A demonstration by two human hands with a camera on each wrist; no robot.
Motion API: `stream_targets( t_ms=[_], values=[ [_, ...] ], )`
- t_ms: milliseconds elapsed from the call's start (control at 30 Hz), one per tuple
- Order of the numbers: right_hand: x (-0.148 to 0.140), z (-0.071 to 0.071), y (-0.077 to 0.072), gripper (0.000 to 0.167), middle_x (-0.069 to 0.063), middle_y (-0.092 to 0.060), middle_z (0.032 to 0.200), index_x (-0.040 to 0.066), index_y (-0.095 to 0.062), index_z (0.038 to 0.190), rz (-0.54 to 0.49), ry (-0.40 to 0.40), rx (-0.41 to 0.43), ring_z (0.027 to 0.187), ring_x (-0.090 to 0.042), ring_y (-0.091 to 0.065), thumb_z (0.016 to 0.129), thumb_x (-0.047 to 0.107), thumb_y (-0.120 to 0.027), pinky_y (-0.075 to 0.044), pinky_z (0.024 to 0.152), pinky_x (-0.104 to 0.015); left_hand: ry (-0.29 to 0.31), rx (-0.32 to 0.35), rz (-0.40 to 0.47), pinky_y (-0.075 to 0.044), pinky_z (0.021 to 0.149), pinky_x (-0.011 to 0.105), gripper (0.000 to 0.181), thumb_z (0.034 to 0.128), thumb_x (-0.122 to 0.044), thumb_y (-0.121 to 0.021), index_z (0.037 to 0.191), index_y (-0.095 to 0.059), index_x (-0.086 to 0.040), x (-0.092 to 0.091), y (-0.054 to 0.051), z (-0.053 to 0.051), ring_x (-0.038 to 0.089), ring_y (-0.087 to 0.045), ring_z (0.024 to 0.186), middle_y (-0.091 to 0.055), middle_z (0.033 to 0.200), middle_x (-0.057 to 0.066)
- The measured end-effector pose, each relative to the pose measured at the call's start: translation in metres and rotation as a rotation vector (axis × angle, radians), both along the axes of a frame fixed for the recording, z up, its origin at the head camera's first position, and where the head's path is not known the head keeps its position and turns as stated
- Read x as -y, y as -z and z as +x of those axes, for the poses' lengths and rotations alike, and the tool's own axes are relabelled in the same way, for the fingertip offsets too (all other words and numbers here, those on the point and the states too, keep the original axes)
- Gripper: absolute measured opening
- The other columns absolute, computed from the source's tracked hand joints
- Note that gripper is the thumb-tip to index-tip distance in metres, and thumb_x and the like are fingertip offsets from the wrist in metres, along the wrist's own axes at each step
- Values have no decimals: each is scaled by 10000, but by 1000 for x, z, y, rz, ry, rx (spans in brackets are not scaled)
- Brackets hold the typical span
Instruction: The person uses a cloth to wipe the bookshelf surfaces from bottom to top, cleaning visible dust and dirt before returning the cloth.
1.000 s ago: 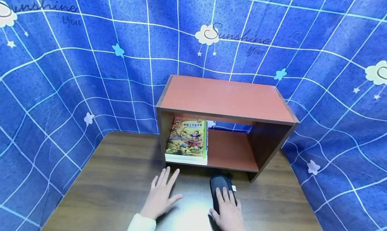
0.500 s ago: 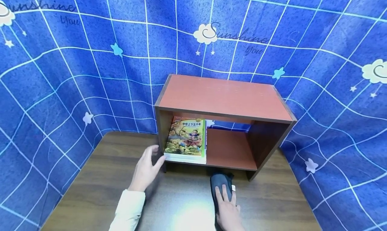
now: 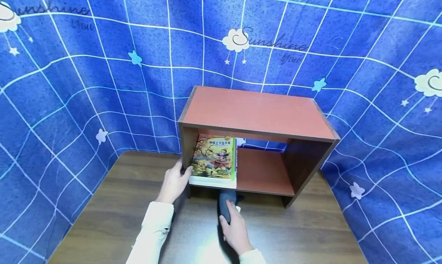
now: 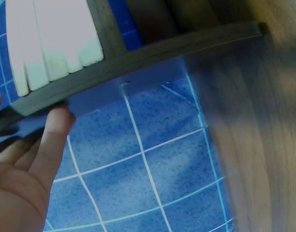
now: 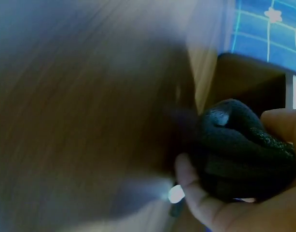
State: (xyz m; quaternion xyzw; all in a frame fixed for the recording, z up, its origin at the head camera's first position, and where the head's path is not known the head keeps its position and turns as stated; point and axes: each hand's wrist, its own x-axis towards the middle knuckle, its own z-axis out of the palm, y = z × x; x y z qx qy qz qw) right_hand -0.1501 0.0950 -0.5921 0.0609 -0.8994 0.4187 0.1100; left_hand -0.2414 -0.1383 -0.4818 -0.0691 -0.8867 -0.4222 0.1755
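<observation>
A small shelf unit (image 3: 255,112) with reddish boards and dark sides stands on the table. At its left side panel, my left hand (image 3: 172,184) grips the edge, thumb at the front and fingers around the outer side. The left wrist view shows that hand (image 4: 34,159) against the dark panel edge (image 4: 152,53). My right hand (image 3: 236,229) holds a dark, soft elongated pouch (image 3: 227,198) with a small white tag, just below the shelf's front edge. In the right wrist view, thumb and fingers curl around the folded dark pouch (image 5: 239,159).
Several stacked books (image 3: 214,158), with an illustrated cover on top, lie in the left of the compartment. To their right the reddish shelf floor (image 3: 264,172) shows. A blue gridded curtain (image 3: 138,103) surrounds the back and sides of the wooden table (image 3: 131,195).
My left hand has gone from the table up to the shelf's left panel and now grips it. My right hand has moved left with the pouch, its fingers now curled around it.
</observation>
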Motion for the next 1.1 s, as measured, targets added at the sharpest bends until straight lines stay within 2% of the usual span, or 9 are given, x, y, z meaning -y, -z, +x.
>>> stream_targets(
  t_ms=[67, 233, 467, 633, 700, 767, 867, 1000, 1100],
  values=[
    [15, -6, 1, 591, -278, -499, 1441, 23, -520, 1451, -51, -7, 15, 1286, -461, -505, 897, 92, -714, -395, 1043, -570, -16, -16, -14, -507, 831, 582, 384, 1000, -278, -617, 1340, -581, -102, 0, 2, -1, 418, -687, 989, -711, 1100, 228],
    [50, -22, 6, 789, -272, -445, 1480, 37, -451, 1504, -159, -20, 100, 1300, -455, -478, 768, 117, -725, -392, 1039, -577, -34, -53, -46, -507, 791, 589, 290, 989, -253, -618, 1242, -631, -112, -1, 5, -3, 444, -690, 936, -726, 1014, 215],
    [90, -36, 12, 737, -225, -504, 1444, 58, -489, 1490, -208, -41, 146, 1264, -422, -517, 845, 307, -742, -420, 1014, -537, -44, -55, -58, -517, 771, 568, 311, 987, -246, -619, 1272, -636, -123, -2, 5, -3, 423, -696, 924, -734, 1019, 188],
    [107, -42, 13, 675, -239, -510, 1440, 5, -497, 1469, -190, -29, 122, 1281, -441, -494, 836, 167, -669, -391, 1042, -541, -55, -54, -42, -523, 786, 562, 327, 989, -242, -614, 1293, -639, -124, -1, 5, -1, 412, -698, 936, -736, 1027, 184],
    [111, -43, 13, 654, -291, -431, 1490, -24, -502, 1453, -195, -32, 102, 1341, -494, -413, 829, 119, -633, -346, 1068, -580, -55, -54, -33, -524, 791, 562, 338, 991, -240, -610, 1307, -633, -123, -2, 5, -1, 411, -698, 944, -735, 1036, 187],
    [114, -43, 12, 655, -313, -327, 1548, -31, -477, 1470, -223, -38, 117, 1402, -508, -316, 841, 101, -599, -299, 1102, -586, -55, -51, -30, -527, 796, 561, 345, 993, -245, -607, 1317, -628, -129, -2, 5, -1, 410, -699, 950, -734, 1043, 190],
    [120, -42, 12, 697, -324, -217, 1588, -66, -389, 1507, -321, -66, 147, 1452, -484, -223, 846, 60, -569, -246, 1134, -578, -51, -50, -26, -527, 797, 562, 343, 990, -242, -608, 1312, -628, -129, -2, 5, -1, 413, -698, 951, -733, 1047, 191],
    [127, -45, 12, 766, -316, -207, 1595, -88, -265, 1546, -465, -84, 202, 1463, -431, -224, 836, 11, -537, -220, 1154, -531, -55, -67, -27, -525, 772, 561, 318, 982, -236, -612, 1276, -639, -118, -2, 6, 0, 414, -699, 915, -736, 1012, 188],
    [131, -48, 11, 804, -300, -207, 1602, -84, -236, 1555, -568, -69, 224, 1453, -404, -252, 810, -24, -531, -239, 1144, -511, -57, -81, -32, -524, 759, 557, 305, 981, -233, -611, 1260, -645, -114, -2, 7, 0, 407, -700, 892, -737, 994, 179]
  ],
)
